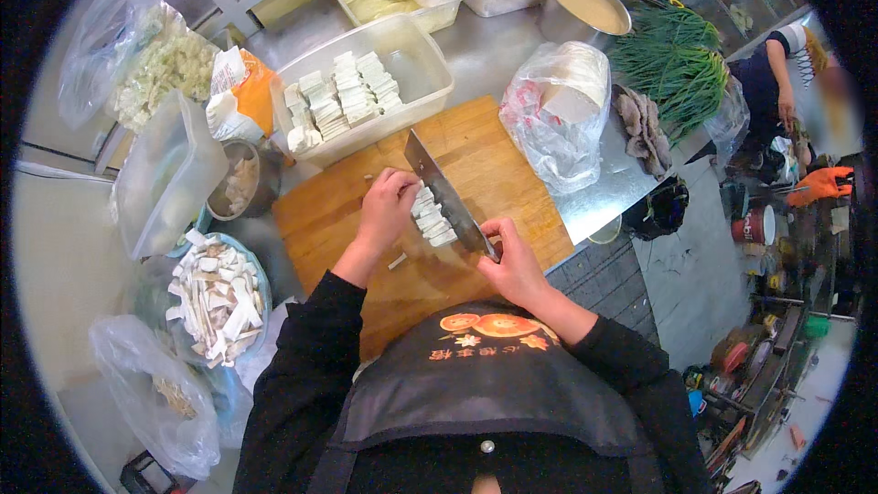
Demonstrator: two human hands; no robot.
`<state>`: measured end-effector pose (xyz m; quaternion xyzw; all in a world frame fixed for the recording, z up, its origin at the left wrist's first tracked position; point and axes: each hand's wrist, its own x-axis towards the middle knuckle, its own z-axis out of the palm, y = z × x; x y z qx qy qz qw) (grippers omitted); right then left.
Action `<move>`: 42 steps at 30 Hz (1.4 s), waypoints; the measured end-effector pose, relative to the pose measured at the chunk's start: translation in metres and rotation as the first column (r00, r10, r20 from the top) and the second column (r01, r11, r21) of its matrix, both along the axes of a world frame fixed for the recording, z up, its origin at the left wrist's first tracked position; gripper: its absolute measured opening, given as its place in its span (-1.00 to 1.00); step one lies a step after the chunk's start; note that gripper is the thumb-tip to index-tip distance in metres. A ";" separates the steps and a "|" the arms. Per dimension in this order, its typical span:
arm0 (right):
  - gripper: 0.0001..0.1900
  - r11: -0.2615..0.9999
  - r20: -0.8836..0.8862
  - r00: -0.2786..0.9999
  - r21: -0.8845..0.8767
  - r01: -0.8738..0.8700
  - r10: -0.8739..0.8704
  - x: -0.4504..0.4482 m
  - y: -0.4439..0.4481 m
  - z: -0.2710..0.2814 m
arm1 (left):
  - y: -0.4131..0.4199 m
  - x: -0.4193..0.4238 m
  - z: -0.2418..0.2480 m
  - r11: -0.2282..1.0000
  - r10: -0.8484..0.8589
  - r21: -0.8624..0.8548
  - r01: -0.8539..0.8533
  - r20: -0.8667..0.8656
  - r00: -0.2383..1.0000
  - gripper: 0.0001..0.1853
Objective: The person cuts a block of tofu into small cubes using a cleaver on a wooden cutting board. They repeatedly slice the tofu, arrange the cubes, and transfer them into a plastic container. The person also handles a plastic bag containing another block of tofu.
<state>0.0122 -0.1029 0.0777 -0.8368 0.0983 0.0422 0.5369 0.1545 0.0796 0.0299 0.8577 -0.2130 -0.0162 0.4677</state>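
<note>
My right hand [511, 254] grips the handle of a cleaver [449, 192], whose broad blade stands on edge over a wooden cutting board [329, 213]. Against the blade's left side lies a short row of white sliced pieces [433, 223]. My left hand [391, 202] is at the far end of that row, fingertips bent and close to the blade; whether they pinch a piece is hidden. A loose white strip [397, 261] lies nearer to me on the board. Just beyond the board, a clear plastic container [418, 99] holds several rows of similar white slices.
A plastic bag with a white block [559, 110] touches the board's right side. Beyond are green stalks [675, 62], a pot of tan liquid [590, 7] and a grey cloth [643, 130]. Left are a metal bowl [233, 182] and a basin of white trimmings [219, 295]. Another person [775, 82] is far right.
</note>
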 end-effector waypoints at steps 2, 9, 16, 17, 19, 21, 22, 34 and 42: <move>-0.63 1.000 0.034 0.999 0.000 -0.017 0.017 0.001 -0.001 0.000 | 0.005 -0.001 0.001 0.999 -0.002 -0.036 -0.001 -0.061 0.998 -0.89; -0.63 0.999 -0.021 1.000 0.034 -0.004 0.005 0.002 0.000 0.003 | 0.007 -0.007 0.007 0.993 -0.028 -0.117 0.019 -0.073 0.997 -0.86; -0.62 1.000 -0.062 0.998 0.021 -0.007 0.008 0.004 0.001 0.010 | 0.006 0.018 0.000 0.993 -0.037 0.113 0.030 0.067 0.997 -0.84; -0.62 1.000 -0.070 0.998 0.023 -0.009 0.011 0.004 0.001 0.013 | 0.008 0.020 -0.001 0.994 -0.030 0.109 0.027 0.033 0.999 -0.84; -0.62 1.000 -0.089 0.996 0.022 -0.005 0.007 0.005 0.002 0.016 | 0.009 0.023 0.004 0.995 -0.023 0.100 0.026 -0.037 0.999 -0.84; -0.62 1.000 -0.092 0.996 0.017 -0.001 0.002 0.005 0.001 0.014 | 0.008 0.021 0.014 0.997 -0.035 0.063 0.051 -0.239 0.970 -0.84; -0.62 1.000 -0.085 0.996 0.013 0.001 0.000 0.004 0.000 0.011 | 0.008 0.020 0.016 0.997 -0.043 0.043 0.061 -0.337 0.941 -0.84; -0.62 0.999 -0.081 0.997 0.036 -0.001 0.004 0.004 0.000 0.009 | 0.025 0.027 -0.003 0.736 -0.234 -0.549 -0.395 -0.755 0.613 -0.78; -0.62 1.000 -0.058 0.998 0.018 0.009 -0.008 0.005 0.001 0.008 | 0.028 0.023 -0.002 0.664 -0.369 -0.664 -0.344 -0.691 0.622 -0.77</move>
